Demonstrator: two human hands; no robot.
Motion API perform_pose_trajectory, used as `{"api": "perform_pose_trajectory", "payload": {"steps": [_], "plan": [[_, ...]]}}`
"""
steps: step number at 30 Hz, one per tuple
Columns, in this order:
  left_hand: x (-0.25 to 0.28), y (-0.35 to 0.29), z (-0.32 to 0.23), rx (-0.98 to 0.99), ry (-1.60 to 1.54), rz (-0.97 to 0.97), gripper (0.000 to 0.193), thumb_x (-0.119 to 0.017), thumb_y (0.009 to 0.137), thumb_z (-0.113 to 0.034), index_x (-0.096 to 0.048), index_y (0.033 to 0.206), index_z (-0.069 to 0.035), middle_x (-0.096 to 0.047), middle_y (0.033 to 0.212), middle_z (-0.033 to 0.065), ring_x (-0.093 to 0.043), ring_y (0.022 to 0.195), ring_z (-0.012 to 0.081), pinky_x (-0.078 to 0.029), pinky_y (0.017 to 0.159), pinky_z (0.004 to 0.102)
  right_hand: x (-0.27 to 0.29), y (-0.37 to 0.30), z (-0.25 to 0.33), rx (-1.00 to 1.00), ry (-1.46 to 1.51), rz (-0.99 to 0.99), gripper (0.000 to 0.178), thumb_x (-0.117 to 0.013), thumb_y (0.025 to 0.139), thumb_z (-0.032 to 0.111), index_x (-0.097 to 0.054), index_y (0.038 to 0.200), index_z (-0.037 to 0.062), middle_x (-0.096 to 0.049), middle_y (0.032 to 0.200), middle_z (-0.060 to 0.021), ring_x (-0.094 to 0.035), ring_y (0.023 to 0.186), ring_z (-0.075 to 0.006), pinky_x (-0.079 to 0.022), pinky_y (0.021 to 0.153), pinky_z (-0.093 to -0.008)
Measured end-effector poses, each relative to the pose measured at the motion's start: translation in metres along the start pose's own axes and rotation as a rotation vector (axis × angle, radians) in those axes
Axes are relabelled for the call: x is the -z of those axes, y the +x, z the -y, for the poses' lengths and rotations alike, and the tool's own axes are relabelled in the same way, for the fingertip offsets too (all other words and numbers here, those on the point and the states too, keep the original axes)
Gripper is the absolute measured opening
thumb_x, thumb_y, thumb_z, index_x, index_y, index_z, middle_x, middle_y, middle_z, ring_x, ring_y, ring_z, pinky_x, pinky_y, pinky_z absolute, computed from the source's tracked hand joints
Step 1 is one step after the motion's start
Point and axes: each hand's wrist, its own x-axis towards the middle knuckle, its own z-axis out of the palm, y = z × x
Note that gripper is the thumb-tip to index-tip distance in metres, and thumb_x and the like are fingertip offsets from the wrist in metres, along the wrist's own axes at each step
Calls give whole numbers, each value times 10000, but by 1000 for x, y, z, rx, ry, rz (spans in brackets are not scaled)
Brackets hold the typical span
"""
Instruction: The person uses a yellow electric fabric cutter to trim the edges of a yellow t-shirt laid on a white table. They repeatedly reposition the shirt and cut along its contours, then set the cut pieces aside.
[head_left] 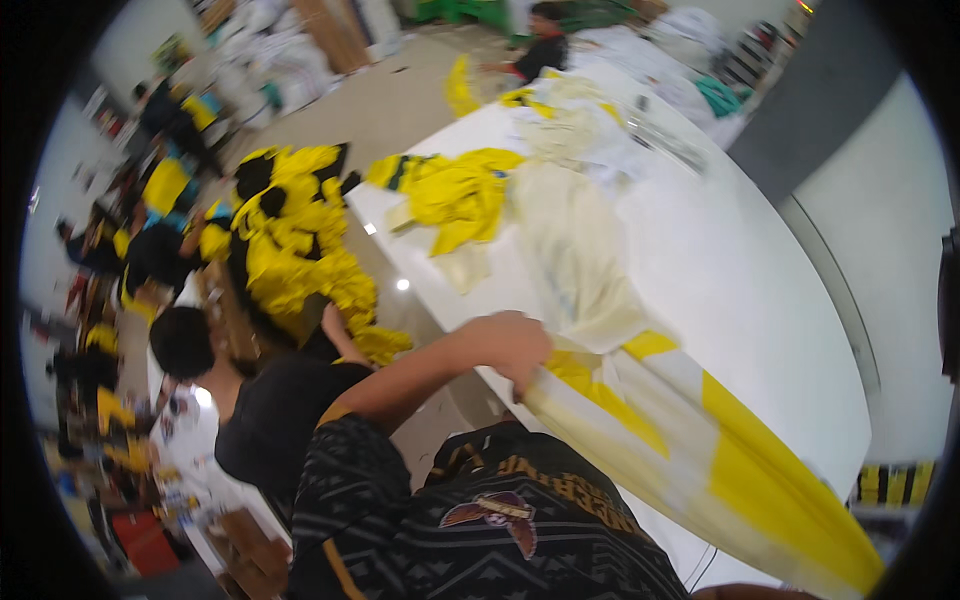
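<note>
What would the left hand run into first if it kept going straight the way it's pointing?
The left hand already grips the yellow and white cloth. It points right, over the white table; straight on, it would likely meet more of that cloth, though depth is unclear.

The left arm is stretching forward from a patterned dark short sleeve, bare forearm angling up and to the right. The left hand (510, 345) is hanging over the counter's near edge, knuckles up, fingers curling downward in a closed grip. The right hand is lying out of view.
</note>
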Motion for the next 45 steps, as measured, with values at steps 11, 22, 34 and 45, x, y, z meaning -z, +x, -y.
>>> {"api": "perform_pose_trajectory", "payload": {"steps": [11,22,34,45], "plan": [[70,114,120,231,-729,-507,268,-837,942,-294,-872,1133,-109,-814,1083,132,-706,1218,338,-577,949,472,-17,72,-301,90,-367,428,430,-565,1047,89,-714,1431,-35,-773,1336,-237,-716,1259,-402,-527,1156,-422],[327,172,155,-250,7,-1729,409,-650,1043,-172,-681,1425,-31,-716,1210,191,-678,1140,382,-545,1029,490,-125,79,-150,-11,-462,-140,341,-749,1093,283,-762,1221,-32,-774,1246,-276,-719,1154,-476,-594,934,-543],[130,-36,159,-533,-631,-1228,233,-613,1042,-55,-733,1190,78,-722,1251,142,-677,1129,246,-499,1067,362,-24,-89,-101,-418,281,163,482,-475,994,-12,-830,1319,24,-848,1198,-148,-773,1148,-214,-566,1033,-358],[-54,115,70,-13,-457,-343,369,-820,940,-67,-849,1308,-76,-569,1679,181,-525,1553,375,-440,1272,477,-171,-318,-111,-654,-44,281,638,-779,970,81,-603,1584,87,-724,1323,-257,-658,1321,-462,-534,1121,-509]]}}
